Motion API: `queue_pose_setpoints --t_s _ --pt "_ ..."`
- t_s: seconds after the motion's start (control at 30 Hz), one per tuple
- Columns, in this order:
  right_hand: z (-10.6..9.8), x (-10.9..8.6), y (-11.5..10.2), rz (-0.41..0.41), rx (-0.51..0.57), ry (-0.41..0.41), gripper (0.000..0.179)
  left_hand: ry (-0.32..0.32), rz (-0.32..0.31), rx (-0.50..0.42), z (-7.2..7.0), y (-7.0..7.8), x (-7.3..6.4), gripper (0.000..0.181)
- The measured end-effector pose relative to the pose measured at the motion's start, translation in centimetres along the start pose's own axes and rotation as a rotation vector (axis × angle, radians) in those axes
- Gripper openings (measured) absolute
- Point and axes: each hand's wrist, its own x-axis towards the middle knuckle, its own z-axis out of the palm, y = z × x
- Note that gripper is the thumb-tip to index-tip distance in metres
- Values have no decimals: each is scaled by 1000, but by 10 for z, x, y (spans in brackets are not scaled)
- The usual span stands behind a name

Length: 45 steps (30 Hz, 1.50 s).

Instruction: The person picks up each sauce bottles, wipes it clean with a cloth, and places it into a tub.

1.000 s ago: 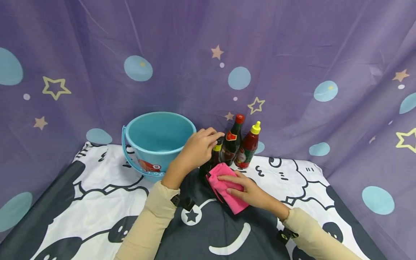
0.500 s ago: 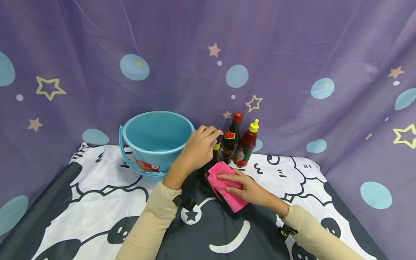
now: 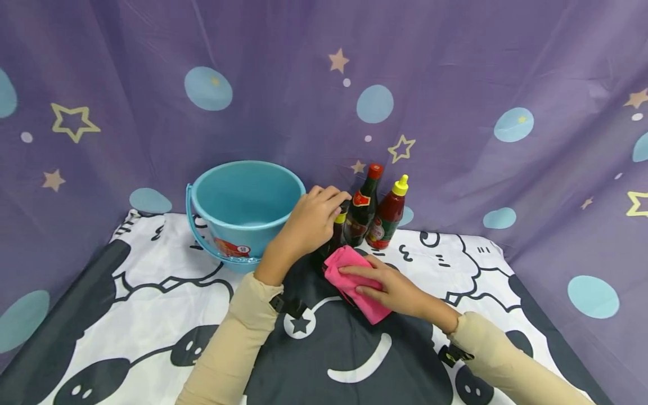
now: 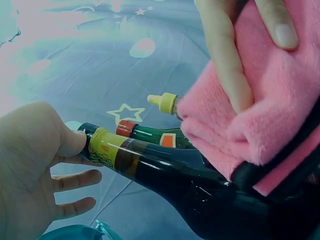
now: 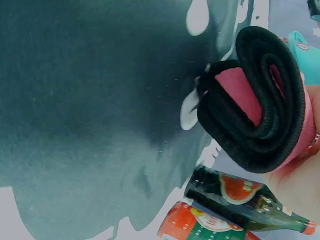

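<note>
My left hand (image 3: 311,222) pinches the capped neck of a dark sauce bottle (image 4: 165,170) between thumb and forefinger, its other fingers loosely bent. The bottle has a yellow neck band, and its lower body is hidden behind the cloth. In my right hand (image 3: 392,284) is a folded pink cloth (image 3: 374,308), held up against the side of that bottle. Dark edging and rolled layers of the cloth (image 5: 250,100) show in the right wrist view. Just behind stand a red-capped dark green bottle (image 3: 360,216) and a red sauce bottle (image 3: 387,219) with a yellow nozzle.
A light blue bucket (image 3: 233,233) with its handle down stands left of the bottles, close by my left forearm. The table wears a black and white cartoon cloth (image 3: 405,360). A purple curtain (image 3: 430,112) with stars hangs right behind the bottles.
The head view has tilted down a little, so everything sits higher in it. Both hands keep nearly the same places on the bottle and the cloth.
</note>
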Motion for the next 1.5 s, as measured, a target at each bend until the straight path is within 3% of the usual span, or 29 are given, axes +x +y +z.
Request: queue_pose_setpoints --t_s 0.2,0.4,0.57,0.7,0.87,1.1,1.5 --pt "-17 -9 -15 -81 -7 62 52 11 0 -16 7 -6 -3 34" --pt "-57 -13 -33 -138 116 239 52 -3 6 -23 9 -6 -2 35" --pt "-76 0 -40 -137 229 397 53 21 -12 -27 10 -6 -3 30" --pt "-71 14 -33 -128 255 408 51 37 -34 -45 15 -6 -5 21" --pt "-57 26 -23 -103 257 368 50 33 -46 -35 18 -5 -8 25" --pt "-43 35 -13 -68 281 415 50 73 6 -5 16 -4 -9 25" --pt "-33 42 -9 -93 213 492 51 61 7 -44 4 -8 0 30"
